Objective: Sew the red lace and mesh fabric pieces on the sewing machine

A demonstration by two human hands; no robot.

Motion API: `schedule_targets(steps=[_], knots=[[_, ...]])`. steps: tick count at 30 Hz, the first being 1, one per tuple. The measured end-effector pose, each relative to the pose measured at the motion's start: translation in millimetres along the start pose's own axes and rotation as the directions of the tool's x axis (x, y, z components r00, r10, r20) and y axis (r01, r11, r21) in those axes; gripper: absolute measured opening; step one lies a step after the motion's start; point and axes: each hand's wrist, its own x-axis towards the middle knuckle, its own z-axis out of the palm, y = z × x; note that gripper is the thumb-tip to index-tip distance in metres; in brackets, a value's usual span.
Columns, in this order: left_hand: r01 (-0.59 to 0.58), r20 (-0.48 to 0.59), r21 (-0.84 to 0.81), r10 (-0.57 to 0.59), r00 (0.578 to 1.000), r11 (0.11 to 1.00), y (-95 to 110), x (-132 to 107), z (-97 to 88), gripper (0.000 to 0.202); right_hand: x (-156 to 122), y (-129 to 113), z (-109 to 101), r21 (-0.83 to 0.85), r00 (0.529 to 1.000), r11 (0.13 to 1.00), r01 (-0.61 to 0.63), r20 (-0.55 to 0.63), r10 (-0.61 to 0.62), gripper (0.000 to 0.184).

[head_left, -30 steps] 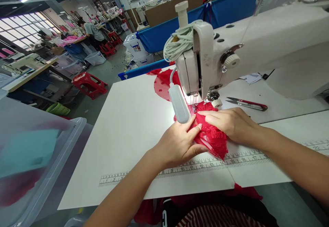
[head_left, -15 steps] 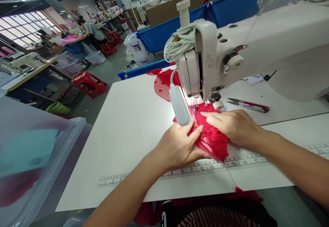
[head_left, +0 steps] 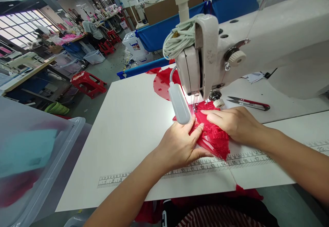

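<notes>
A piece of red lace fabric (head_left: 214, 136) with sheer parts lies on the table under the needle and presser foot (head_left: 194, 108) of a white sewing machine (head_left: 257, 45). My left hand (head_left: 180, 143) rests on the fabric's left side, fingers spread and fingertips just below the foot; its thumb touches the near edge. On the right, my right hand (head_left: 236, 122) is closed on the lace, index finger pointing toward the foot. Its other fingers are partly hidden. A grey lamp head (head_left: 179, 105) hangs over my left fingertips.
Thread snips (head_left: 249, 103) lie right of the machine head. More red fabric (head_left: 163, 85) is behind the needle. A printed ruler (head_left: 203, 167) runs along the table's near edge. A clear plastic bin (head_left: 77, 131) stands at left, with a red stool (head_left: 88, 84) beyond. Other people work farther back.
The lace's near corner has shifted slightly to the right and away from me. Both hands keep nearly the same positions on it. The view has tilted a little.
</notes>
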Motion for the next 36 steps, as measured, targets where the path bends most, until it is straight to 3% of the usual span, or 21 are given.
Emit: schedule_targets(steps=[5, 12, 20, 26, 36], knots=[[0.015, -0.014, 0.041, -0.014, 1.0, 0.999, -1.1, 0.3, 2.9, 0.093, 3.0, 1.7, -5.6, 0.016, 0.999, 1.0, 0.019, 0.042, -0.02, 0.028], [0.037, -0.045, 0.077, -0.033, 0.998, 0.996, -3.0, 1.0, 7.0, 0.089, 3.3, 3.1, -3.7, -0.05, 0.999, 0.999, 0.011, 0.04, -0.009, 0.026], [0.033, -0.05, 0.092, -0.029, 0.998, 0.995, -4.3, 1.3, 5.5, 0.088, 3.0, 3.2, -1.5, -0.032, 1.0, 0.999, -0.015, 0.0, 0.015, 0.029], [0.024, -0.088, 0.088, -0.016, 0.996, 0.996, -5.8, -0.1, 6.2, 0.088, 2.4, 4.5, -0.5, -0.041, 0.998, 0.999, -0.012, 0.056, 0.014, 0.028], [0.041, -0.088, 0.101, -0.032, 0.996, 0.994, -8.5, 0.6, 9.3, 0.087, 2.7, 5.2, 2.3, -0.027, 0.999, 0.999, -0.044, 0.03, 0.044, 0.026]])
